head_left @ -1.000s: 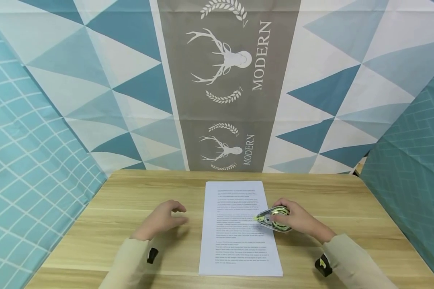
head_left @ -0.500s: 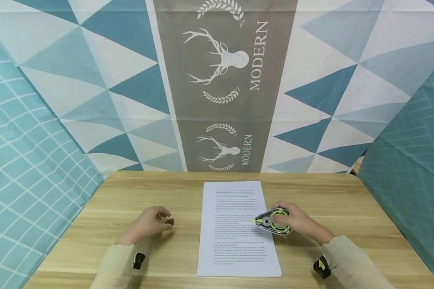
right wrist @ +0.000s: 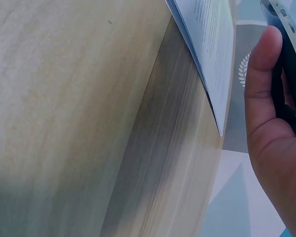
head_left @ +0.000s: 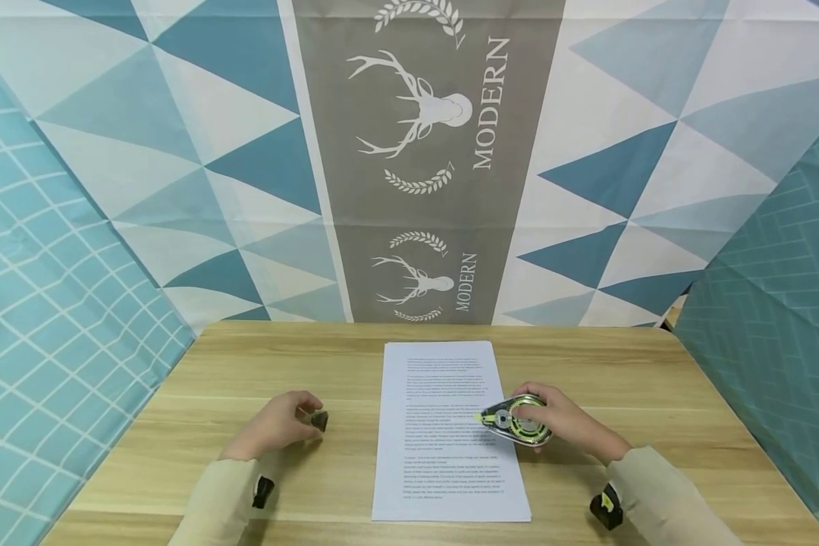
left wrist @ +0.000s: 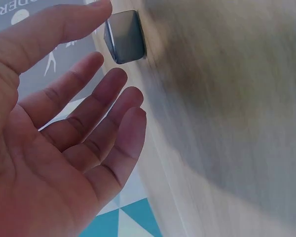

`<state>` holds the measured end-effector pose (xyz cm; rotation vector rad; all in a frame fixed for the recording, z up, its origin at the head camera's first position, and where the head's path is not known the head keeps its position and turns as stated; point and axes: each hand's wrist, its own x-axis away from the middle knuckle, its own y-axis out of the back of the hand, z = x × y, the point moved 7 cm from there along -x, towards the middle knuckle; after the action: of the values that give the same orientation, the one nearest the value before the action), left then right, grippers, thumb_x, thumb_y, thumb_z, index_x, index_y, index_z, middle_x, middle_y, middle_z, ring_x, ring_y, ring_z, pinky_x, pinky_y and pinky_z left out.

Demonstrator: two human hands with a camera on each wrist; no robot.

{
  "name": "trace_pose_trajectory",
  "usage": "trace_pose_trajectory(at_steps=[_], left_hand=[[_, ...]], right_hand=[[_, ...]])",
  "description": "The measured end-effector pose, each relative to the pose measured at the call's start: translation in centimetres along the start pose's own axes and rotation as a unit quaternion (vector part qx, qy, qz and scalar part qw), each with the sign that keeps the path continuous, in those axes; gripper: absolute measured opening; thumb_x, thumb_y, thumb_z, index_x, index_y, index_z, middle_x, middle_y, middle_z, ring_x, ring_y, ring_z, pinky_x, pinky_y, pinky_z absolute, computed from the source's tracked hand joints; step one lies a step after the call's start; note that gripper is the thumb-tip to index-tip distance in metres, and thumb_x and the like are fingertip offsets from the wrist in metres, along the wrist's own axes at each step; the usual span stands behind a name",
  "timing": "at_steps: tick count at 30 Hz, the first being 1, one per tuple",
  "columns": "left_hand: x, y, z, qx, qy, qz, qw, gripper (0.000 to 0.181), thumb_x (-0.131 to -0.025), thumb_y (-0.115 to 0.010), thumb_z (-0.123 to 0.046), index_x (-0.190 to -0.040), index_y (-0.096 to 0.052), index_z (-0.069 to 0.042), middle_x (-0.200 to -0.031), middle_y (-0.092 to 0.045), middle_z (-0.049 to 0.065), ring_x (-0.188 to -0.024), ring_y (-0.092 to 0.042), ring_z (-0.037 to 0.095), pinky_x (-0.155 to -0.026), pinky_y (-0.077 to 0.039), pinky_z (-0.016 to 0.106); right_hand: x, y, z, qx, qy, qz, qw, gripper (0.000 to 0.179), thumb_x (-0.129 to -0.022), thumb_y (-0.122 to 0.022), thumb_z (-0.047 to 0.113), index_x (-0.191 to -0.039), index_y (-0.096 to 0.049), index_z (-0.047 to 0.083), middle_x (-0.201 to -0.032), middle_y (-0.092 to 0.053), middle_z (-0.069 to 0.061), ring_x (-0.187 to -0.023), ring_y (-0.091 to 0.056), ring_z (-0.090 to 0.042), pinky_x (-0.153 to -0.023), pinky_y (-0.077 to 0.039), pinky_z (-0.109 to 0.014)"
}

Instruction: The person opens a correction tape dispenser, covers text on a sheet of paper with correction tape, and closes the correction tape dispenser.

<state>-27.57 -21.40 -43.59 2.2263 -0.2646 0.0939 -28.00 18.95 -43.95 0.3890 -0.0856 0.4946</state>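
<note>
In the head view my right hand (head_left: 553, 409) grips a correction tape dispenser (head_left: 519, 419), clear-bodied with black and yellow-green parts, its yellow-green tip over the paper's right side. The right wrist view shows the thumb (right wrist: 264, 59) along the dispenser's edge, most of it out of frame. A small dark translucent cap (head_left: 319, 420) stands on the table left of the paper. My left hand (head_left: 280, 425) is just beside it, fingers loosely bent. In the left wrist view the cap (left wrist: 127, 37) sits past the thumb tip, and the spread fingers hold nothing.
A stack of printed paper (head_left: 444, 478) lies on the wooden table (head_left: 334, 485), between the hands. Patterned cloth (head_left: 259, 152) hangs behind the table's far edge, with blue cloth (head_left: 61, 318) on the left and teal cloth (head_left: 778, 303) on the right.
My left hand has moved left, away from the paper, and the dark cap now shows on the table by its fingers. The right hand with the correction tape has barely moved.
</note>
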Motion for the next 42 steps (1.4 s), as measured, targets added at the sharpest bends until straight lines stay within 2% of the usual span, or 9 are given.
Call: trace_pose_trajectory(at_steps=[6, 13, 16, 21, 26, 30, 36, 38, 42], left_hand=[[-0.4, -0.2, -0.1, -0.005, -0.003, -0.001, 1.0000, 0.037, -0.071, -0.076, -0.007, -0.105, -0.062, -0.004, -0.101, -0.064, 0.005, -0.091, -0.059, 0.020, -0.072, -0.050, 0.034], [-0.7, -0.6, -0.2, -0.009, -0.005, 0.003, 0.9999, 0.030, -0.072, -0.076, -0.007, -0.099, -0.064, -0.002, -0.090, -0.063, 0.004, -0.079, -0.055, 0.015, -0.065, -0.047, 0.030], [-0.7, -0.7, -0.3, -0.010, -0.004, -0.002, 0.9999, 0.028, -0.073, -0.076, -0.010, -0.098, -0.064, -0.004, -0.092, -0.064, 0.003, -0.082, -0.056, 0.015, -0.070, -0.048, 0.033], [-0.7, -0.3, -0.9, -0.004, -0.023, -0.027, 0.9994, 0.029, -0.076, -0.075, -0.015, -0.101, -0.065, -0.006, -0.097, -0.065, 0.003, -0.089, -0.059, 0.015, -0.079, -0.050, 0.035], [-0.9, 0.0, -1.9, 0.035, -0.057, -0.041, 0.9969, 0.032, -0.078, -0.075, -0.025, -0.104, -0.065, -0.009, -0.090, -0.064, -0.001, -0.082, -0.056, 0.012, -0.070, -0.047, 0.025], [-0.8, 0.1, -2.5, 0.073, -0.081, -0.042, 0.9932, 0.035, -0.077, -0.075, -0.030, -0.105, -0.066, -0.011, -0.087, -0.063, -0.002, -0.079, -0.056, 0.012, -0.068, -0.047, 0.022], [-0.7, 0.0, -3.3, 0.133, -0.085, -0.043, 0.9865, 0.039, -0.074, -0.077, -0.035, -0.105, -0.068, -0.013, -0.090, -0.066, 0.000, -0.080, -0.059, 0.011, -0.072, -0.049, 0.022], [-0.6, -0.1, -3.6, 0.156, -0.082, -0.045, 0.9833, 0.039, -0.073, -0.078, -0.034, -0.104, -0.069, -0.014, -0.092, -0.067, 0.001, -0.081, -0.060, 0.011, -0.072, -0.050, 0.022], [-0.3, -0.4, -4.6, 0.190, -0.096, -0.044, 0.9759, 0.039, -0.072, -0.079, -0.031, -0.104, -0.069, -0.012, -0.094, -0.068, 0.005, -0.081, -0.061, 0.010, -0.073, -0.051, 0.022]], right_hand=[[0.1, -0.1, 0.0, 0.001, 0.000, 0.001, 1.0000, 0.032, -0.090, -0.055, 0.019, -0.111, -0.052, -0.005, -0.089, -0.061, -0.012, -0.060, -0.060, -0.016, -0.050, -0.054, -0.039], [0.1, -0.4, -0.1, -0.012, -0.006, 0.003, 0.9999, 0.033, -0.090, -0.056, 0.020, -0.111, -0.051, -0.005, -0.089, -0.062, -0.011, -0.059, -0.060, -0.016, -0.050, -0.054, -0.038], [0.1, -0.4, -0.1, -0.021, -0.007, 0.005, 0.9997, 0.035, -0.090, -0.055, 0.021, -0.113, -0.050, -0.005, -0.089, -0.062, -0.010, -0.058, -0.060, -0.016, -0.051, -0.054, -0.038], [0.1, -0.5, 0.2, -0.036, 0.001, 0.014, 0.9993, 0.038, -0.092, -0.053, 0.021, -0.116, -0.047, -0.007, -0.089, -0.063, -0.011, -0.057, -0.060, -0.015, -0.051, -0.054, -0.036], [0.1, -0.5, 0.4, -0.063, 0.003, 0.008, 0.9980, 0.041, -0.092, -0.053, 0.020, -0.121, -0.044, -0.006, -0.096, -0.059, -0.013, -0.062, -0.059, -0.015, -0.051, -0.053, -0.031], [0.0, -0.7, 0.7, -0.097, 0.011, 0.015, 0.9951, 0.041, -0.093, -0.052, 0.021, -0.122, -0.041, -0.006, -0.101, -0.056, -0.012, -0.069, -0.060, -0.015, -0.052, -0.052, -0.027], [0.0, -0.8, 1.1, -0.154, 0.019, 0.037, 0.9872, 0.034, -0.096, -0.047, 0.020, -0.120, -0.043, -0.003, -0.104, -0.056, -0.009, -0.075, -0.060, -0.014, -0.053, -0.051, -0.026], [0.1, -0.8, 1.3, -0.169, 0.021, 0.041, 0.9846, 0.029, -0.097, -0.044, 0.020, -0.118, -0.044, 0.000, -0.104, -0.056, -0.008, -0.074, -0.060, -0.014, -0.053, -0.051, -0.026], [0.1, -0.8, 1.7, -0.189, 0.023, 0.042, 0.9808, 0.025, -0.097, -0.039, 0.019, -0.115, -0.047, 0.003, -0.101, -0.059, -0.008, -0.071, -0.060, -0.012, -0.051, -0.049, -0.024]])
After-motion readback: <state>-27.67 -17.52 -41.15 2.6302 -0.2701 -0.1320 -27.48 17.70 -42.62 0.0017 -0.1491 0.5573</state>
